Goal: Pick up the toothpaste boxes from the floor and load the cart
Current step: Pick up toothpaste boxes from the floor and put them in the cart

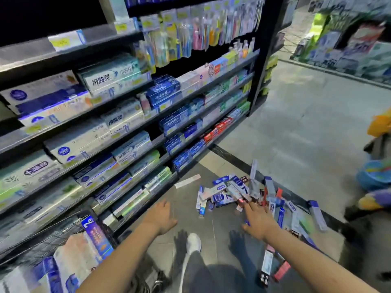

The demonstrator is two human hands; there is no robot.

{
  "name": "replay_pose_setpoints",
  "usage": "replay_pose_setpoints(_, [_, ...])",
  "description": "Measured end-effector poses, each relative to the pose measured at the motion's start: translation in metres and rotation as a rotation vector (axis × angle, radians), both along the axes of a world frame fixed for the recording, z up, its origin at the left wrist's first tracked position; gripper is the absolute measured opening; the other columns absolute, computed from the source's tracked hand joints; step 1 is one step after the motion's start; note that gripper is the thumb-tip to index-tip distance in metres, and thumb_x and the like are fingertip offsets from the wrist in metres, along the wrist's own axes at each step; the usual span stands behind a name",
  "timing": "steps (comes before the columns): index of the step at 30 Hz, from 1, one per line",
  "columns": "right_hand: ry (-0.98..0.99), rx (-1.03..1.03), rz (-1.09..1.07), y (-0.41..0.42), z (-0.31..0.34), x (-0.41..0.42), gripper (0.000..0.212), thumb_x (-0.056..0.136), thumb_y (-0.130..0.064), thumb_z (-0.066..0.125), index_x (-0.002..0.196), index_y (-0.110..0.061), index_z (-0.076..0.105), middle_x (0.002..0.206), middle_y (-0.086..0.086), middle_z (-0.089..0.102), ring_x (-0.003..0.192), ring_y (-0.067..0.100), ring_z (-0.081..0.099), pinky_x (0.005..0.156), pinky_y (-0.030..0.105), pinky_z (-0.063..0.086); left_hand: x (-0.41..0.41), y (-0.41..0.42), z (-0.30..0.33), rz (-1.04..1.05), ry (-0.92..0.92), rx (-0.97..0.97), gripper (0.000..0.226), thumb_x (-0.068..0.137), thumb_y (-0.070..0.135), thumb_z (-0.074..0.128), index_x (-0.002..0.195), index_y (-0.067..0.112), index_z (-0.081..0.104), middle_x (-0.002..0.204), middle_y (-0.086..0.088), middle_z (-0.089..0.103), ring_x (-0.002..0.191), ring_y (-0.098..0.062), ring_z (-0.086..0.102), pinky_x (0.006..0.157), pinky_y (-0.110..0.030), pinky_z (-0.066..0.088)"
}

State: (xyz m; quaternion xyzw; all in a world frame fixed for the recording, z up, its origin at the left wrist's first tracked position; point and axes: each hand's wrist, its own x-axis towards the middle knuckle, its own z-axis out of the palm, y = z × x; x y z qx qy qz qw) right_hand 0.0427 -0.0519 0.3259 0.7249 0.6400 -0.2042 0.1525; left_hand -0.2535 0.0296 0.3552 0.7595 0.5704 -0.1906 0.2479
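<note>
A heap of toothpaste boxes (237, 192), blue, white and red, lies on the grey floor ahead of me. My right hand (257, 218) stretches out over the near edge of the heap with fingers straight, holding nothing. My left hand (161, 216) hovers open above bare floor, left of the heap. A black wire cart (45, 240) at the lower left holds several toothpaste boxes (76, 259). One pale box (187, 181) lies alone near the shelf base. More boxes (273, 266) lie by my right forearm.
Tall shelves (127, 115) full of toothpaste run along the left. My white shoe (193, 242) stands between my arms. A person (374, 178) in colourful clothes crouches at the right edge. Open aisle floor (306, 115) extends beyond the heap.
</note>
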Motion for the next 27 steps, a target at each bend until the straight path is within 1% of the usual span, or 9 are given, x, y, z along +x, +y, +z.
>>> replay_pose_setpoints(4, [0.0, -0.037, 0.017, 0.07, -0.021, 0.006, 0.071, 0.093, -0.042, 0.046, 0.15, -0.015, 0.015, 0.152, 0.007, 0.026, 0.14, 0.024, 0.028, 0.115, 0.045, 0.018, 0.026, 0.081, -0.026, 0.061, -0.062, -0.083, 0.066, 0.09, 0.045, 0.052, 0.142, 0.009, 0.034, 0.144, -0.013, 0.039, 0.129, -0.029, 0.04, 0.106, -0.034, 0.035])
replay_pose_setpoints(6, [0.016, -0.031, -0.004, 0.108, -0.031, 0.009, 0.062, 0.094, -0.035, 0.043, 0.149, -0.017, 0.02, 0.151, 0.004, 0.029, 0.139, 0.023, 0.03, 0.114, 0.044, 0.019, 0.044, 0.123, -0.039, 0.051, -0.086, -0.085, 0.065, 0.087, 0.048, 0.052, 0.138, 0.011, 0.038, 0.138, -0.013, 0.046, 0.124, -0.031, 0.046, 0.103, -0.038, 0.039])
replay_pose_setpoints(9, [0.0, -0.073, -0.004, 0.165, -0.05, 0.015, 0.063, 0.093, -0.033, 0.047, 0.148, -0.016, 0.021, 0.152, 0.002, 0.03, 0.139, 0.022, 0.032, 0.113, 0.043, 0.024, 0.07, 0.18, -0.066, 0.044, -0.115, -0.094, 0.054, 0.087, 0.042, 0.052, 0.131, 0.011, 0.046, 0.132, -0.011, 0.051, 0.121, -0.032, 0.05, 0.1, -0.039, 0.043])
replay_pose_setpoints(12, [0.018, -0.127, -0.028, 0.216, -0.074, 0.027, 0.066, 0.093, -0.033, 0.046, 0.15, -0.014, 0.017, 0.154, 0.004, 0.027, 0.141, 0.021, 0.028, 0.117, 0.043, 0.019, 0.086, 0.227, -0.097, 0.038, -0.085, -0.117, 0.05, 0.085, 0.039, 0.054, 0.123, 0.007, 0.047, 0.125, -0.012, 0.055, 0.116, -0.028, 0.053, 0.096, -0.036, 0.044])
replay_pose_setpoints(15, [0.025, -0.177, -0.004, 0.255, -0.105, 0.043, 0.065, 0.091, -0.028, 0.045, 0.149, -0.015, 0.019, 0.152, 0.005, 0.031, 0.14, 0.021, 0.029, 0.116, 0.042, 0.02, 0.091, 0.265, -0.134, 0.078, -0.048, -0.189, 0.055, 0.091, 0.04, 0.051, 0.134, 0.008, 0.039, 0.133, -0.012, 0.049, 0.122, -0.03, 0.048, 0.095, -0.036, 0.041])
replay_pose_setpoints(19, [0.026, -0.234, 0.002, 0.3, -0.175, 0.07, 0.067, 0.091, -0.03, 0.045, 0.15, -0.016, 0.016, 0.153, 0.003, 0.029, 0.141, 0.02, 0.028, 0.115, 0.04, 0.021, 0.09, 0.308, -0.21, 0.106, -0.007, -0.224, 0.052, 0.092, 0.042, 0.048, 0.133, 0.012, 0.038, 0.133, -0.01, 0.048, 0.122, -0.027, 0.048, 0.095, -0.036, 0.043])
replay_pose_setpoints(22, [0.017, -0.264, 0.056, 0.333, -0.247, 0.09, 0.068, 0.091, -0.029, 0.044, 0.15, -0.016, 0.015, 0.154, 0.002, 0.025, 0.141, 0.02, 0.026, 0.115, 0.039, 0.021, 0.088, 0.338, -0.283, 0.143, 0.032, -0.255, 0.058, 0.093, 0.044, 0.047, 0.139, 0.012, 0.032, 0.137, -0.01, 0.045, 0.124, -0.027, 0.046, 0.097, -0.036, 0.043])
replay_pose_setpoints(25, [-0.031, -0.27, 0.123, 0.362, -0.326, 0.111, 0.063, 0.092, -0.031, 0.042, 0.148, -0.016, 0.019, 0.152, 0.001, 0.028, 0.139, 0.022, 0.029, 0.115, 0.038, 0.022, 0.088, 0.362, -0.36, 0.163, 0.072, -0.285, 0.058, 0.094, 0.039, 0.044, 0.143, 0.013, 0.025, 0.139, -0.009, 0.042, 0.127, -0.026, 0.043, 0.099, -0.034, 0.041])
replay_pose_setpoints(27, [-0.023, -0.279, 0.116, 0.38, -0.378, 0.124, 0.068, 0.092, -0.035, 0.044, 0.151, -0.018, 0.015, 0.153, 0.0, 0.026, 0.14, 0.02, 0.027, 0.116, 0.037, 0.02, 0.091, 0.378, -0.413, 0.177, 0.095, -0.278, 0.058, 0.095, 0.034, 0.043, 0.145, 0.013, 0.023, 0.143, -0.008, 0.039, 0.131, -0.025, 0.039, 0.103, -0.032, 0.038])
